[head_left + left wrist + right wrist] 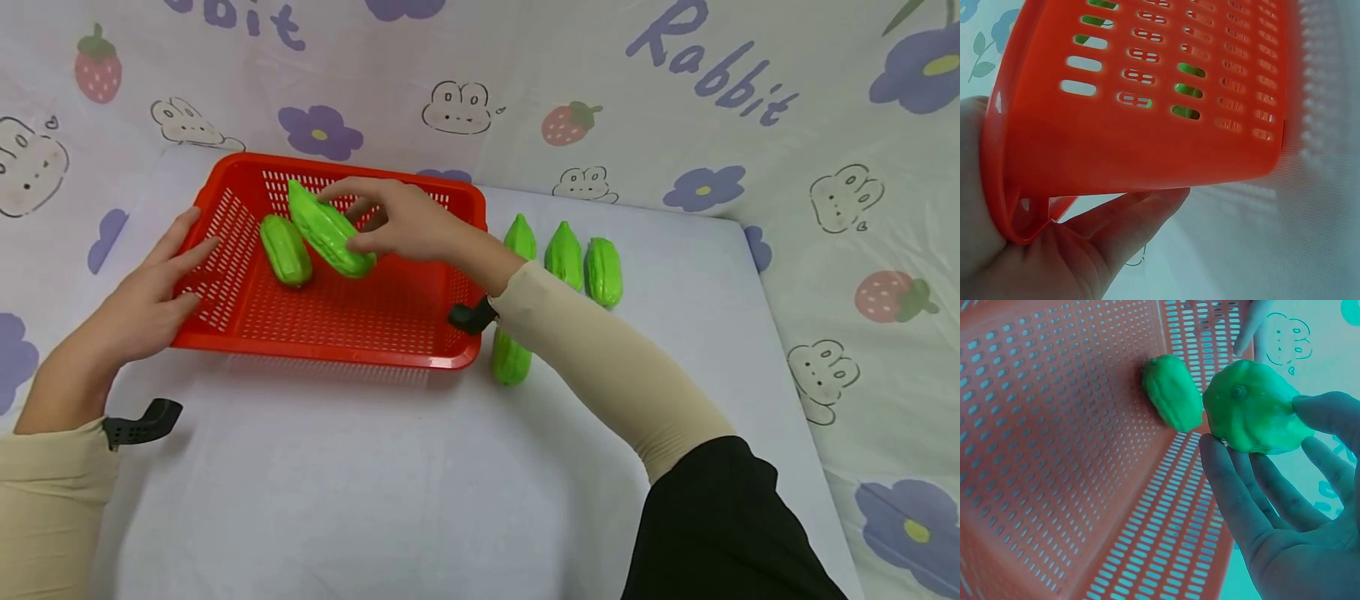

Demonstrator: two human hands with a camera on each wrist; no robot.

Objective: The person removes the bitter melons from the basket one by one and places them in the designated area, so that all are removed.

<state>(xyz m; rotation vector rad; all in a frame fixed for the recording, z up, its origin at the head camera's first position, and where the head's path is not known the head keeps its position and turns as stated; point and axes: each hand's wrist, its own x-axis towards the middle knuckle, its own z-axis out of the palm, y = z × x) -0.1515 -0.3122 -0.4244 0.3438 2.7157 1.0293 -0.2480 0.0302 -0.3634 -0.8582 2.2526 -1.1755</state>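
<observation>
My right hand (401,218) pinches a bright green, ridged bitter melon (326,229) between thumb and fingers, over the left half of a red plastic basket (352,354). In the right wrist view the held melon (1257,409) shows its blunt end, with the thumb on one side and fingers on the other. A second bitter melon (286,250) lies inside the basket, left of the held one. At the basket's left end my left hand (146,304) grips the rim. From the left wrist view, that hand (1079,250) wraps the rim, thumb along the outer wall.
To the right of the basket, several more bitter melons lie on the white table, among them one at the far right (603,271) and one near the basket's corner (512,360), partly behind the right forearm. A printed cloth (510,92) stands behind the table.
</observation>
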